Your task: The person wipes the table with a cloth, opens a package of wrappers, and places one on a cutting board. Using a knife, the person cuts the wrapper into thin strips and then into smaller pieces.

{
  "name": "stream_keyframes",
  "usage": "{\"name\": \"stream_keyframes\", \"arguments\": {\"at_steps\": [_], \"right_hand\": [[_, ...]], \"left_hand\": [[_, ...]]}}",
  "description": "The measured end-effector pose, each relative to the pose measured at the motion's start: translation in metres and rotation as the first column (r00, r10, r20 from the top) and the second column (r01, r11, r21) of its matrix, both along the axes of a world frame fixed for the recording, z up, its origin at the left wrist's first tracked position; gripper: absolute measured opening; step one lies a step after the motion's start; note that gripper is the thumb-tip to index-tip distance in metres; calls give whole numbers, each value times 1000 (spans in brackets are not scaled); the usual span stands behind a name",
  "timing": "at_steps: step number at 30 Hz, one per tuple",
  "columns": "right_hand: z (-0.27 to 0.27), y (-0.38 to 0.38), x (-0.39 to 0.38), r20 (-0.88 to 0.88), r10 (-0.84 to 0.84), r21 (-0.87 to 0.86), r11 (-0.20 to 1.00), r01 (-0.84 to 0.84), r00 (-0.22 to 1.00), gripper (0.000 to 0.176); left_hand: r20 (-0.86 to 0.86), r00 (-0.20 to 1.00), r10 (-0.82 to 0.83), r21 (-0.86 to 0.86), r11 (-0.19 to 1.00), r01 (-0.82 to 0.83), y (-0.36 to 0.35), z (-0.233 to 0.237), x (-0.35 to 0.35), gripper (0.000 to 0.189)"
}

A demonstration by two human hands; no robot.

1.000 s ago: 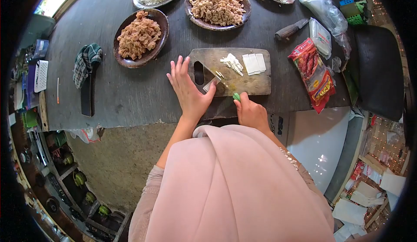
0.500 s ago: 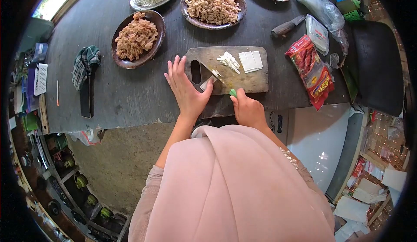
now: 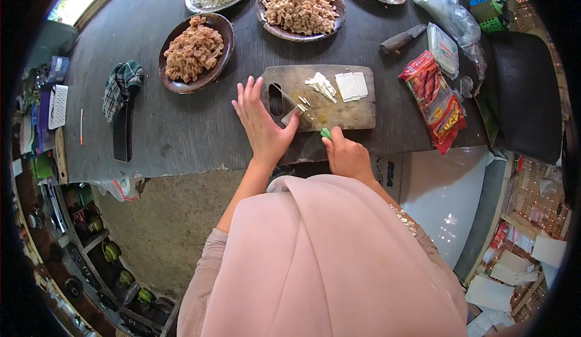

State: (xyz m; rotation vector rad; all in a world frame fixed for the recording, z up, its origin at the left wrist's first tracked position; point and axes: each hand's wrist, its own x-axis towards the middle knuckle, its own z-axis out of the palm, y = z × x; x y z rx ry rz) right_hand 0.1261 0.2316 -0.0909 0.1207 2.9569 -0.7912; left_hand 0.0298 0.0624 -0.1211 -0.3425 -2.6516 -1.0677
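On the wooden cutting board (image 3: 357,116), my left hand (image 3: 266,125) has its fingers spread toward the handle slot. Its thumb presses on a thin white piece (image 3: 290,117). My right hand (image 3: 350,155) is closed around the green handle of a knife (image 3: 326,133) at the board's near edge. The blade slants across the board toward the upper left, beside my left thumb. A few cut sticks lie along the blade. Farther up are a small heap of white strips (image 3: 322,87) and a stack of thin white squares (image 3: 351,87).
Brown chunks fill two dark plates (image 3: 228,55) (image 3: 260,17) behind the board; white shreds lie on two more. To the right are a wooden-handled knife (image 3: 402,38), a red packet (image 3: 433,104) and a plastic bag (image 3: 445,7). A checked cloth (image 3: 122,89) lies left.
The view has shifted slightly. Both hands keep nearly the same places on the board, and the small cut sticks near the blade lie a little differently.
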Motion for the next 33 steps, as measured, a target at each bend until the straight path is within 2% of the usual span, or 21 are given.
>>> {"name": "stream_keyframes", "arguments": {"at_steps": [17, 28, 33], "right_hand": [[5, -2, 5, 46, -25, -11, 1000, 25, 999, 24], [1, -2, 3, 59, -21, 16, 1000, 20, 998, 23], [3, 0, -4, 36, -35, -27, 999, 36, 999, 24]], "left_hand": [[14, 1000, -8, 9, 1000, 8, 0, -1, 1, 95], [20, 994, -106, 152, 983, 102, -9, 2, 1, 95], [4, 993, -116, 148, 982, 114, -9, 1, 1, 96]]}}
